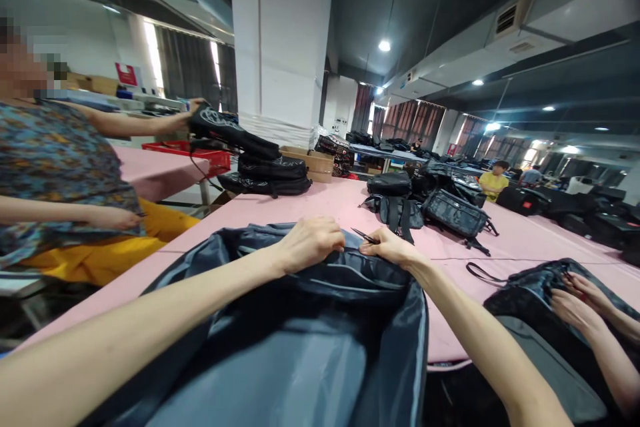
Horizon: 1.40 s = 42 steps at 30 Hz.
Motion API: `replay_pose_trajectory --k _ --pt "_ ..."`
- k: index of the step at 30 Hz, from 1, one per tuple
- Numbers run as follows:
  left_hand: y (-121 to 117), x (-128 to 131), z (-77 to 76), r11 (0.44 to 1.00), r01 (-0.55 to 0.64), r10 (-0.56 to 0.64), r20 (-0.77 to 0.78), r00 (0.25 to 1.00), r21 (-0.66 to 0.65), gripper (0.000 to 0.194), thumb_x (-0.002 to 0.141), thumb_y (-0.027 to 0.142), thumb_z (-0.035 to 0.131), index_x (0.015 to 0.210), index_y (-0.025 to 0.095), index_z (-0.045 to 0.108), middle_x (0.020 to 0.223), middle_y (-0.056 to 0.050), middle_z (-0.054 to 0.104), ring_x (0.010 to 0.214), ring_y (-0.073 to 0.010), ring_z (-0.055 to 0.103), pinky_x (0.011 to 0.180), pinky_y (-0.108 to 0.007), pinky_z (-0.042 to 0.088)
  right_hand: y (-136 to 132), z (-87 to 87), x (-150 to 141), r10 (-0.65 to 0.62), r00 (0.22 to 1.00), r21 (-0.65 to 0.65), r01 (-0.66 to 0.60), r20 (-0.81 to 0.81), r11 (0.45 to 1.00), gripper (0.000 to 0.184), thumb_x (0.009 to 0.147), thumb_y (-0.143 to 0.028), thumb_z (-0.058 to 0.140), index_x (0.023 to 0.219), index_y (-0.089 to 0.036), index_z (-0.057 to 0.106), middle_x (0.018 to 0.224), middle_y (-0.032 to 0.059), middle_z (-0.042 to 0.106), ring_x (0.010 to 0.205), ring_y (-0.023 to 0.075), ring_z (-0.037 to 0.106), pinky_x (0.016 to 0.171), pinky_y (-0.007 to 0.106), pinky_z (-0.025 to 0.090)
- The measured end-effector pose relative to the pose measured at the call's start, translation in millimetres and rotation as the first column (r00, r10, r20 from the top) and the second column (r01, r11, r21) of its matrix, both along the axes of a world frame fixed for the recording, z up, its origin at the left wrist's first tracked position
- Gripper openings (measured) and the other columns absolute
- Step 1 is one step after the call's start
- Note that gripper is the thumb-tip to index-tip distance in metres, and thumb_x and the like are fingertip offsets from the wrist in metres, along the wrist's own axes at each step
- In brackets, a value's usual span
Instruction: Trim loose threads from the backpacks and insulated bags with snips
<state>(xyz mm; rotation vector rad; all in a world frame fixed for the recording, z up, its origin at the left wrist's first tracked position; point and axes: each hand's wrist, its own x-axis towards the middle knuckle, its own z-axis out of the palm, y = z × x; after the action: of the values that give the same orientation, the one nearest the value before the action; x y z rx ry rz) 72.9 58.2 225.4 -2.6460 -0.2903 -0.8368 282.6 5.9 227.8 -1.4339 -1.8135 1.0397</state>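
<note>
A large dark blue-grey bag [280, 360] lies open in front of me, its smooth lining showing. At its far edge my left hand [315, 241] is closed, fingers pinching the lining fabric. My right hand [390, 247] is closed just to the right, on the same edge. From its fingers a slim dark pointed tool [367, 236], like thread snips, sticks out to the left; its handle is hidden in the palm. A small gap separates the two hands, with a grey-edged inner pocket [345, 273] right below them.
Black bags [273, 173] are stacked at the table's far left, where a co-worker's hand [197, 105] grips one. Camouflage backpacks [455, 210] lie on the pink table [335, 203]. At right, another person's hands [575, 303] work on a dark bag [540, 347].
</note>
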Motion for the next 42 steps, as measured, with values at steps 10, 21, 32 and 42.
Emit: replay_pose_trajectory --k 10,21,32,42 --pt "-23.1 -11.7 -16.5 0.934 -0.054 0.028 0.079 0.996 0.354 0.029 0.087 0.009 0.034 0.068 0.015 0.054 0.061 -0.002 0.053 0.057 -0.0128 0.046 0.051 -0.024 0.033 -7.5 4.6 -3.5 -0.022 0.999 0.021 0.021 0.041 1.000 0.023 0.062 -0.033 0.064 0.057 -0.013 0.055 0.050 -0.0050 0.047 0.047 0.0065 0.037 0.046 0.020 0.027" --pt "-11.1 1.1 -16.9 0.968 -0.053 0.036 0.074 0.997 0.244 0.029 0.089 0.012 0.033 0.079 0.016 0.060 0.070 -0.002 0.060 0.059 -0.0095 0.054 0.052 -0.019 0.037 -6.9 -0.3 -1.8 -0.009 1.000 0.038 0.008 0.014 0.999 0.022 0.061 -0.034 0.062 0.058 -0.013 0.056 0.052 -0.0040 0.049 0.052 0.0081 0.041 0.050 0.020 0.030" --pt "-14.0 -6.0 -27.7 0.905 0.006 -0.056 0.105 0.993 0.425 0.021 0.086 0.010 0.038 0.083 0.015 0.058 0.079 -0.004 0.065 0.062 -0.0111 0.057 0.061 -0.023 0.045 -7.8 0.4 -2.4 0.005 0.988 0.095 -0.020 0.155 0.995 0.028 0.071 -0.037 0.055 0.056 -0.015 0.047 0.049 -0.0068 0.036 0.045 0.0051 0.029 0.045 0.020 0.021" --pt "-10.5 -2.9 -28.2 0.992 -0.118 0.110 0.168 0.980 0.041 0.026 0.077 0.001 0.035 0.080 0.016 0.056 0.073 -0.002 0.060 0.064 -0.0122 0.053 0.055 -0.021 0.036 -33.8 5.3 -6.7 -0.440 0.688 0.715 -0.165 0.577 0.680 0.022 0.080 -0.031 0.061 0.099 -0.021 0.057 0.093 0.0038 0.065 0.085 0.0179 0.057 0.070 0.028 0.033"
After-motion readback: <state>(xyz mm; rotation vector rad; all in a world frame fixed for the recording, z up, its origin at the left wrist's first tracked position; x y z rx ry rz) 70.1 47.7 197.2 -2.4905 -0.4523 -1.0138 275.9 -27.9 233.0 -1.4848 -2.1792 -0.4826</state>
